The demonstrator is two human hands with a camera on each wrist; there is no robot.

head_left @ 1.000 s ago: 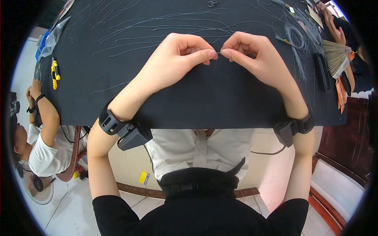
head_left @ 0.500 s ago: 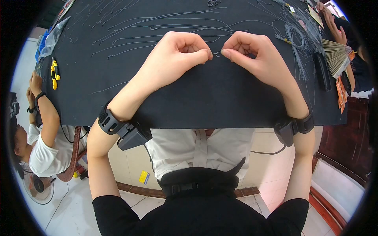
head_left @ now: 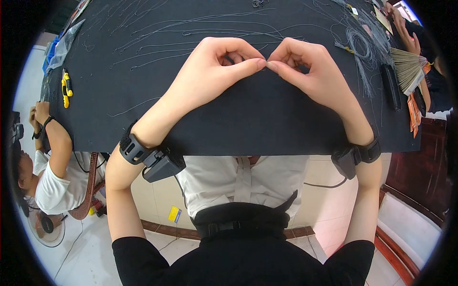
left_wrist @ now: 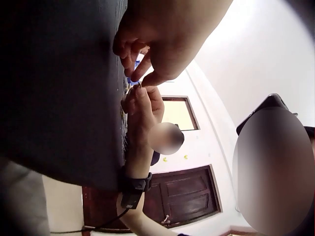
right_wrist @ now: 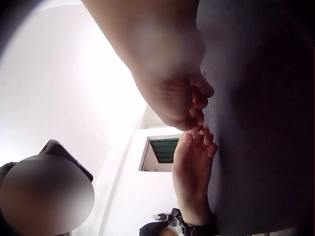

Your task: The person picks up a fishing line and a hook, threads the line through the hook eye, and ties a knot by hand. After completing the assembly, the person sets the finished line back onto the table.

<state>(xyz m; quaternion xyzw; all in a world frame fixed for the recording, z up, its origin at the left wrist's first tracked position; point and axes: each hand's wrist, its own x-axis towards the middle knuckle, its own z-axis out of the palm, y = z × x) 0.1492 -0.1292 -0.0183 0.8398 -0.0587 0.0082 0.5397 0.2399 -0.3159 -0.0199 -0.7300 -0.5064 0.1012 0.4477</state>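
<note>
Closing a gap visible 0.5 seconds ago, left hand [head_left: 212, 71] and right hand [head_left: 311, 69] meet at upper centre, both pinching a thin, mostly hidden wire [left_wrist: 140, 85]; hook-ended lines [head_left: 210, 32] above look done, this wire apparently unfinished.

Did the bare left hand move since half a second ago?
Yes: the bare left hand shifted its fingertips slightly rightward, away from the unmoved slim yellow-and-black tool.

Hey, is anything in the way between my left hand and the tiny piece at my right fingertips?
Nothing visible. The left wrist view shows the tiny piece just where the fingertips of your left hand and right hand come together. Loose wires lie on the black table, not between your fingertips.
</note>
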